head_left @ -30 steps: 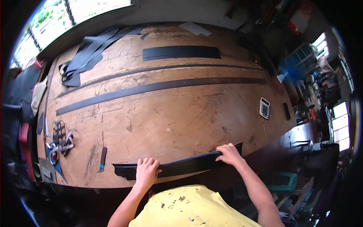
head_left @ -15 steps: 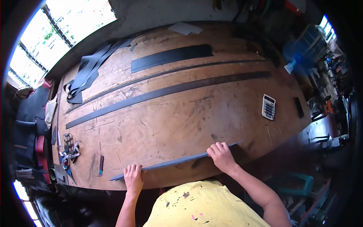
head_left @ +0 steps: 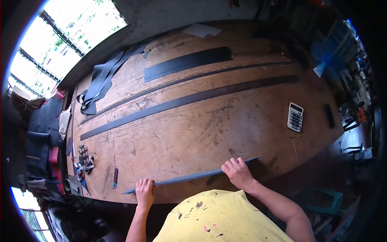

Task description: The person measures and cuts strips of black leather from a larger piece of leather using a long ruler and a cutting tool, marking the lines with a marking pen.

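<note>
A long, narrow, dark blue-grey leather-like strip [head_left: 189, 176] lies along the near side of the wooden table, slanting up to the right. My left hand [head_left: 145, 191] is closed over it near its left end, fingers curled across the top. Farther right, my right hand [head_left: 238, 172] grips the same strip a little short of its right end. Both thumbs are mostly hidden. Left of my left hand lies a utility knife [head_left: 115, 178] with a dark handle.
Two long dark strips, a wider one [head_left: 185, 99] and a thinner one [head_left: 181, 80], cross the wooden table [head_left: 177, 141]. Behind them lies a broad black piece [head_left: 187, 63]. Leather-like offcuts [head_left: 105, 76] sit at back left, scissors [head_left: 82, 171] at left, a calculator [head_left: 295, 117] at right.
The whole view has shifted slightly, so the table's things appear farther right. Both hands keep their hold on the strip, with little visible movement along it.
</note>
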Demonstrator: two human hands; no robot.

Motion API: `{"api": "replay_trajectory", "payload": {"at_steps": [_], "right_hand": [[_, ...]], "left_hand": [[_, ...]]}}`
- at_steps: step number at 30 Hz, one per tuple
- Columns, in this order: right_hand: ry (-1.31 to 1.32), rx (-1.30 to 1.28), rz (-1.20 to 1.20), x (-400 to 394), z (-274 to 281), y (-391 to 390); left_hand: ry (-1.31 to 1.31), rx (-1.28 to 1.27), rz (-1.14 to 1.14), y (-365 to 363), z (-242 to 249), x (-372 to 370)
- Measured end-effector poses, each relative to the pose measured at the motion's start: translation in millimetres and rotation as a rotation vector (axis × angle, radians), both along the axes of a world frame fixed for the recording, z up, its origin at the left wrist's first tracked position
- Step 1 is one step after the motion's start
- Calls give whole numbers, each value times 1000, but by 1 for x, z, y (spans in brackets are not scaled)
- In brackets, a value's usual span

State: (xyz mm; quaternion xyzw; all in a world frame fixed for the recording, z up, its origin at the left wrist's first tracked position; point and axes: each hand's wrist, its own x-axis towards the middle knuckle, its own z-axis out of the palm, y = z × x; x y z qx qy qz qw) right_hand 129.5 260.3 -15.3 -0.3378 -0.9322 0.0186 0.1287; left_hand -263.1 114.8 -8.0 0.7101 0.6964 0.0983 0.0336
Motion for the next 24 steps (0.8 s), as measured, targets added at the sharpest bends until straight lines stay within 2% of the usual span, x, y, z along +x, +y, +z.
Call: {"api": "replay_trajectory", "payload": {"at_steps": [2,4,5,6,8,11,14,16,18,22,24], "right_hand": [[10,-197,47,0,7,12],[23,-462,96,6,13,33],[-143,-650,65,6,23,51],[-276,-842,27,5,31,69],[-363,-992,-18,12,24,98],[-471,-912,-78,20,-10,123],[-486,-849,-163,33,-20,128],[-652,-896,-221,37,-10,135],[-634,-876,-231,60,-7,137],[-729,-1141,-340,84,-18,137],[-791,-1173,-402,80,-30,131]], "left_hand": [[-16,-12,-15,11,10,-7],[-100,-327,-83,34,24,-19],[-145,-472,-53,48,24,-26],[-142,-446,-29,62,23,-31],[-333,-662,9,87,12,-37],[-299,-572,30,103,-35,-56],[-292,-608,125,100,-42,-77],[-383,-604,125,89,-40,-88],[-385,-620,89,79,-35,-91],[-464,-626,60,63,-33,-89],[-434,-626,40,56,-36,-88]]}}
